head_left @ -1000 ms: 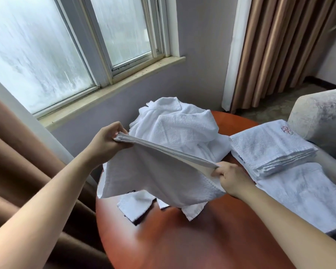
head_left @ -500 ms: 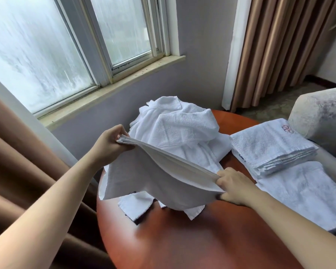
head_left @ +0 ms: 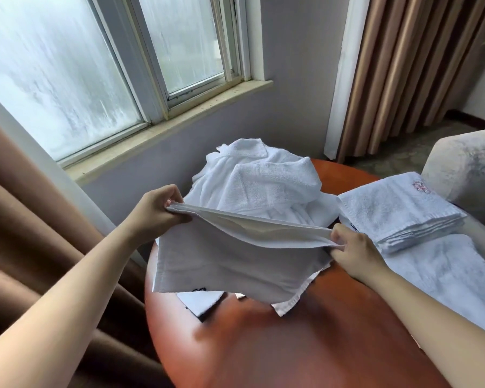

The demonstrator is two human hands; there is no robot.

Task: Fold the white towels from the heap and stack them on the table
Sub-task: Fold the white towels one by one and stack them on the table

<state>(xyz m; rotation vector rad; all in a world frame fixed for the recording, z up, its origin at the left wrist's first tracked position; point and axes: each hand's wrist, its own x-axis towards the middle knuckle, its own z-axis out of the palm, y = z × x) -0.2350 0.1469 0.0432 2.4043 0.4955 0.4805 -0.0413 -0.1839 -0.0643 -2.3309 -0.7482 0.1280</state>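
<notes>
Towel [head_left: 235,261] hangs doubled, left hand [head_left: 154,212] and right hand [head_left: 354,249] pinching its corners — heap [head_left: 263,180] partly hidden behind.

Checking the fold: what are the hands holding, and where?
One white towel: left hand pinches its top edge's left end, right hand the right end.
</notes>
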